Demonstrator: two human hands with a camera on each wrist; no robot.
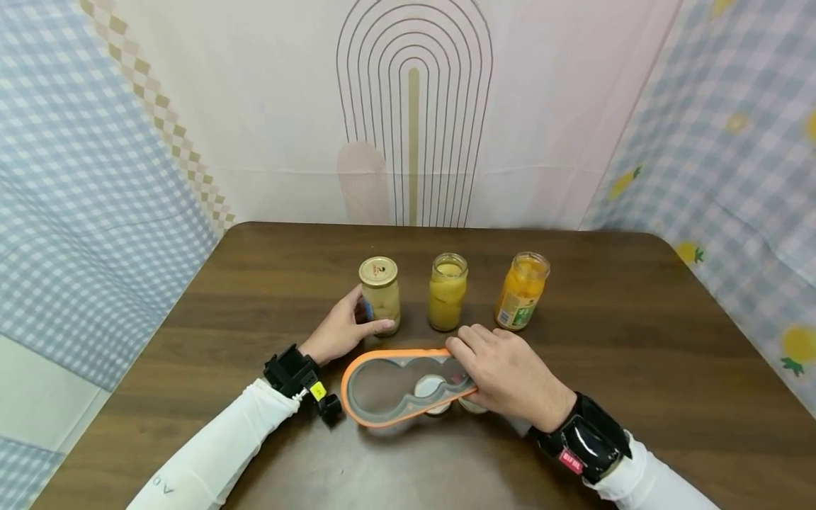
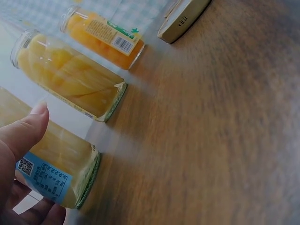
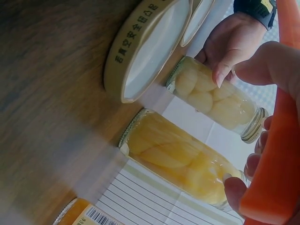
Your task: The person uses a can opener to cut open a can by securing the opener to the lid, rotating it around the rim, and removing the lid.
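My left hand (image 1: 341, 329) grips a glass jar of pale round fruit (image 1: 384, 304), thumb on one side and fingers on the other. A gold lid (image 1: 378, 271) is on this jar, which stands upright. Its blue label (image 2: 44, 177) faces the left wrist camera. In my right hand (image 1: 510, 372) is an orange-rimmed grey jar opener (image 1: 376, 354), held by one end above the table. Just beyond the opener stands an open jar of yellow fruit (image 1: 448, 297). Farther right is an open jar of orange fruit (image 1: 519, 294).
Two loose lids, one lid (image 3: 140, 51) with a white inside and another lid (image 3: 199, 21), lie on the brown wooden table (image 1: 287, 255). The opener partly covers them in the head view. A white patterned cloth (image 1: 274, 106) hangs behind the table, with checked cloths (image 1: 95, 177) at the sides.
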